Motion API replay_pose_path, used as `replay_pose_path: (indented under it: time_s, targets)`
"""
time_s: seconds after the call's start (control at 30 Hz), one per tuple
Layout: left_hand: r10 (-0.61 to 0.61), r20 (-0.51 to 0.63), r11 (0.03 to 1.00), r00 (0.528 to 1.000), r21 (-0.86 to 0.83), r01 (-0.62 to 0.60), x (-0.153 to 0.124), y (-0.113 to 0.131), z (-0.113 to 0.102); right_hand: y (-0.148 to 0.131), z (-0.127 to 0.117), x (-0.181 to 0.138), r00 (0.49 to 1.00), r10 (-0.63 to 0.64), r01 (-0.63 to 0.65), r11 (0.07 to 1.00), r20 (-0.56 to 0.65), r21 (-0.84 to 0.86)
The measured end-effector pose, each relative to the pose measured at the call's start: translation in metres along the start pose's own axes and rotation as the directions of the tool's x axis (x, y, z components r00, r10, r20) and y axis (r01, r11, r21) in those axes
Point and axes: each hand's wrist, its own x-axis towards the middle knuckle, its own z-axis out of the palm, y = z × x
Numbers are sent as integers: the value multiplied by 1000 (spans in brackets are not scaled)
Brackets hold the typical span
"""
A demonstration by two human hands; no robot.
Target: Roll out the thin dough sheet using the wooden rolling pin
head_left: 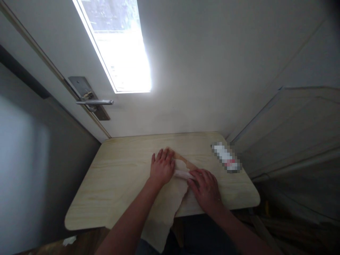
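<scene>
A pale, thin sheet, paper or cloth I cannot tell, lies on the wooden table and hangs over its front edge. Along its far part runs a whitish strip that looks rolled or folded. Beyond this shows a brownish edge piece. My left hand rests flat on the far left of the sheet, fingers apart and palm down. At the right end of the strip, my right hand has its fingers curled over it, with the thumb on the near side. Its fingertips are partly hidden.
The light wooden table stands against a white door with a metal handle and a bright glass pane. A blurred-out white and red item lies at the table's right side. A white scrap is on the floor.
</scene>
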Motion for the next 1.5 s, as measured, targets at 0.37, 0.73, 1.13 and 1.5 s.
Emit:
replay_pose_path:
  time_s: [0.37,0.73,1.13,1.5]
  targets:
    - [13,97,1000,995,16,-15,16,-1,-2,6,4,7,1000,-11,11,999,4,-40]
    - [75,26,996,997,46,-76,-2,-4,-1,-7,-5,-5,998,-10,13,999,70,-38]
    - [136,19,991,991,12,-136,13,-5,-5,-20,-1,8,984,150,-139,984,93,-115]
    - [171,44,985,984,-5,-171,21,-5,-5,4,-8,54,942,264,-290,951,209,105]
